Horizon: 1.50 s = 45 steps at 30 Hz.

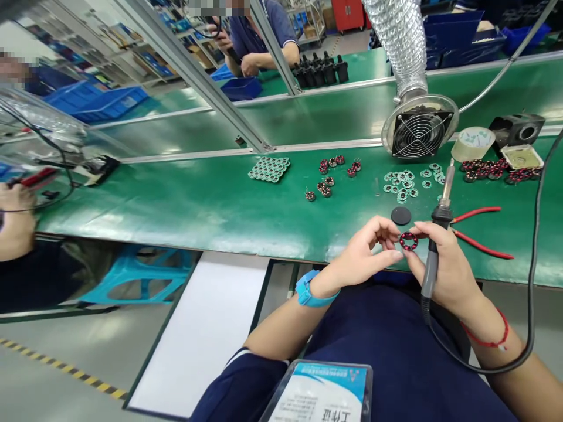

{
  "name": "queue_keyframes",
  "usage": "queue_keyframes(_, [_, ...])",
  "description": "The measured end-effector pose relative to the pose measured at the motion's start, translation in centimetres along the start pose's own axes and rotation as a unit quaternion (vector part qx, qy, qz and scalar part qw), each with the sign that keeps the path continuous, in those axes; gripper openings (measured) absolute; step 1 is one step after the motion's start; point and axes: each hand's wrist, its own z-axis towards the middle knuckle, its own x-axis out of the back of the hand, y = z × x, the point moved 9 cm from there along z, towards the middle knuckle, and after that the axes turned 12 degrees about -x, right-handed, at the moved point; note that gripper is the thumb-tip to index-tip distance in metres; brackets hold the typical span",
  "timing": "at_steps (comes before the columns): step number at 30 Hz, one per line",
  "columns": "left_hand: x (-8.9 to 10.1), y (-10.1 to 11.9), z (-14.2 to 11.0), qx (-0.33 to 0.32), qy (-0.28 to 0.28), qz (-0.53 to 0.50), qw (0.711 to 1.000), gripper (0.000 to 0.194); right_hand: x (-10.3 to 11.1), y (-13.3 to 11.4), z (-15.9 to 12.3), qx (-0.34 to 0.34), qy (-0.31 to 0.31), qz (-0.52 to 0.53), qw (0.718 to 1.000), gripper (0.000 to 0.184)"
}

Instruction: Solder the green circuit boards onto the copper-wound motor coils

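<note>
1. While left hand [367, 251] and right hand [455, 272] pinched the wound ring [409, 247] between fingertips, uneven pressure risked a drop.
2. If tilted, the soldering iron [431, 269] in the right fingers risked burning them.

A ring [403, 241] (red and black) is held between the left hand [365, 252] and the right hand [451, 272]; a soldering iron [431, 269], tip up, is also held in the right. On the green worktop [197, 202], a black disc [400, 215] is seen just beyond the ring, red-handled pliers [484, 248] are placed to the right, and loose boards [403, 176] are scattered near a fan [420, 135].
</note>
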Motion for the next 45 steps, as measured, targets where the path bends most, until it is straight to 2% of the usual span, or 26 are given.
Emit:
queue_keyframes(4, [-0.1,0.1,1.0,-0.02,-0.02,0.052,0.998,0.029,-0.4,0.4,0.5,-0.013,-0.004,-0.029,0.999,0.057])
queue_keyframes(9, [1.1,-0.2,2.7,-0.055,-0.007,0.068,0.996,0.021,-1.5,1.1,1.9,-0.027,-0.005,-0.027,0.999,0.058])
queue_keyframes(16, [3.6,-1.5,4.1,-0.045,0.016,-0.016,0.999,0.021,-4.0,2.1,3.9,-0.025,-0.047,-0.025,0.998,0.063])
queue_keyframes(20, [4.9,-1.7,5.0,-0.031,0.013,-0.077,0.996,0.015,-4.5,1.9,5.4,-0.034,-0.044,-0.029,0.998,0.063])
queue_keyframes(22, [5.5,-1.5,5.3,-0.032,0.011,-0.076,0.997,0.012,-4.7,1.6,6.1,-0.033,-0.045,-0.028,0.998,0.061])
queue_keyframes(24, [6.1,-0.8,5.6,-0.053,0.005,-0.039,0.998,0.009,-5.0,1.3,6.7,-0.031,-0.052,-0.027,0.998,0.058])
queue_keyframes(26, [6.7,0.4,5.6,-0.108,0.002,0.04,0.993,0.006,-5.4,1.1,7.0,-0.036,-0.062,-0.028,0.997,0.057])
queue_keyframes(29, [6.9,2.9,4.5,-0.237,-0.004,0.194,0.952,0.007,-6.1,1.3,7.2,-0.048,-0.072,-0.027,0.996,0.054])
queue_keyframes(31, [6.7,3.6,3.5,-0.297,-0.011,0.252,0.921,0.011,-6.3,1.5,7.1,-0.059,-0.067,-0.035,0.995,0.054])
queue_keyframes(33, [7.2,3.2,3.2,-0.293,0.012,0.242,0.925,0.011,-6.3,1.9,7.0,-0.068,-0.058,-0.055,0.994,0.054])
queue_keyframes(36, [8.4,1.6,3.9,-0.213,0.061,0.174,0.959,0.015,-6.3,2.3,6.7,-0.074,-0.072,-0.075,0.992,0.054])
queue_keyframes(37, [8.2,1.2,4.4,-0.189,0.056,0.168,0.966,0.018,-6.3,2.5,6.5,-0.074,-0.084,-0.076,0.991,0.054])
queue_keyframes(39, [6.9,1.0,5.5,-0.161,0.008,0.187,0.969,0.022,-6.3,2.8,6.0,-0.072,-0.104,-0.073,0.989,0.054])
queue_keyframes(42, [4.7,1.3,6.6,-0.15,-0.061,0.239,0.957,0.009,-6.1,3.3,5.3,-0.073,-0.116,-0.077,0.988,0.055])
queue_keyframes(45, [3.6,1.8,6.8,-0.168,-0.076,0.248,0.951,0.002,-5.8,3.7,5.1,-0.072,-0.105,-0.083,0.988,0.055])
